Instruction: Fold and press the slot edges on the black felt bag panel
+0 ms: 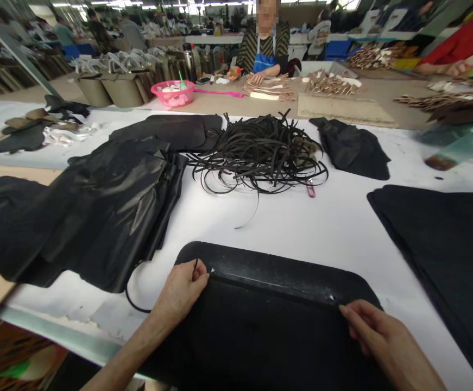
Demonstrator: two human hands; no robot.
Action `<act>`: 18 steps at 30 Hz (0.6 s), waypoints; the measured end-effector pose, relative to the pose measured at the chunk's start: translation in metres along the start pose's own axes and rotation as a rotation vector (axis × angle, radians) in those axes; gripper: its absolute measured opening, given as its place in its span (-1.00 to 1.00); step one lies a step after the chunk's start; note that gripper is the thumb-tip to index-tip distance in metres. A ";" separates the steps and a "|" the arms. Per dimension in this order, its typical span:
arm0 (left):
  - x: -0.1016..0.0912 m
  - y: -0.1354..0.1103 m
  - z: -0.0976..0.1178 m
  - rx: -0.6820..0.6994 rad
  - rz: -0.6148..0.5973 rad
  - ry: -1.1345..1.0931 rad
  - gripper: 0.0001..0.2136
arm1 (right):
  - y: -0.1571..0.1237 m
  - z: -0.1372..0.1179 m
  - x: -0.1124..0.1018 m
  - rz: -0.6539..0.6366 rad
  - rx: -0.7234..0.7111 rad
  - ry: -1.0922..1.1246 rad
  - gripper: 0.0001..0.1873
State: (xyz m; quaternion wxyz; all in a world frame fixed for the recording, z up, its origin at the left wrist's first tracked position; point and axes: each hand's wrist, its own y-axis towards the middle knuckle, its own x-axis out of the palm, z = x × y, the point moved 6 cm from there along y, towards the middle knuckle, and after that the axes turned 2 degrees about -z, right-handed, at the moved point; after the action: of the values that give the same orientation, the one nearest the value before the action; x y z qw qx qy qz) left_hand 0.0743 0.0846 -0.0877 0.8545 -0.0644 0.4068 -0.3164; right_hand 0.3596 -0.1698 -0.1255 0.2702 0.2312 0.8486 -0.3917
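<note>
Ceiling lights (120,3): bright, overhead.
Black sheets (109,206): glare on folds.
Black panel (269,320): dark, little detail.
Plastic container (466,142): blurred.

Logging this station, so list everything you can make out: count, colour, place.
Flat rounded leatherlike panel: one, black, front centre
Thin strip: one, black, panel's left end
Tangled strip heap: one, black, table centre
Leatherlike sheet piles: several, black, left and right
Small looped tool: one, pink, by heap
Round plastic basin: one, pink, back left
Translucent container: one, teal, far right
Strip bundles: several, brown, back centre and right
Handled boxy bags: several, olive, back left
Worktable cover: one, white, beneath
Workers: several, mixed clothing, background
Left hand: one, bare, pinching strip
Right hand: one, bare, touching panel
</note>
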 end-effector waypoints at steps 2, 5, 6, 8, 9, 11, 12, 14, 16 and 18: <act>0.000 0.001 0.000 -0.005 0.003 0.015 -0.86 | 0.001 0.001 0.001 0.004 0.002 0.021 -0.57; 0.001 0.001 -0.001 -0.006 0.003 0.028 -0.86 | -0.002 -0.003 0.000 0.027 0.004 0.040 -0.58; 0.000 0.000 -0.002 -0.007 0.003 0.030 -0.86 | -0.003 -0.006 -0.001 0.038 0.006 0.035 -0.58; 0.000 0.000 -0.003 -0.009 0.004 0.032 -0.85 | -0.006 -0.010 -0.002 0.057 0.011 0.021 -0.58; 0.000 0.000 -0.003 -0.010 0.003 0.034 -0.85 | -0.007 -0.013 -0.003 0.062 0.012 0.017 -0.58; 0.000 0.000 -0.002 -0.011 -0.001 0.033 -0.85 | -0.008 -0.016 -0.003 0.072 0.007 0.014 -0.59; -0.001 0.000 -0.001 -0.010 -0.003 0.031 -0.84 | -0.009 -0.017 -0.004 0.077 0.000 0.015 -0.59; -0.001 0.000 0.001 -0.007 -0.004 0.029 -0.84 | -0.009 -0.018 -0.004 0.086 -0.021 0.023 -0.61; 0.000 0.001 -0.001 -0.009 -0.009 0.030 -0.82 | -0.010 -0.019 -0.003 0.092 -0.035 0.046 -0.63; 0.001 0.001 -0.006 -0.016 -0.027 0.035 -0.80 | -0.011 -0.020 -0.003 0.098 -0.048 0.076 -0.66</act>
State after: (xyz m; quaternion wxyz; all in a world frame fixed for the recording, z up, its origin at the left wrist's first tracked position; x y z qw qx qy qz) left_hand 0.0713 0.0858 -0.0931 0.8424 -0.0712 0.4236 -0.3255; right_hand 0.3494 -0.1616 -0.1067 0.2620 0.2807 0.8549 -0.3487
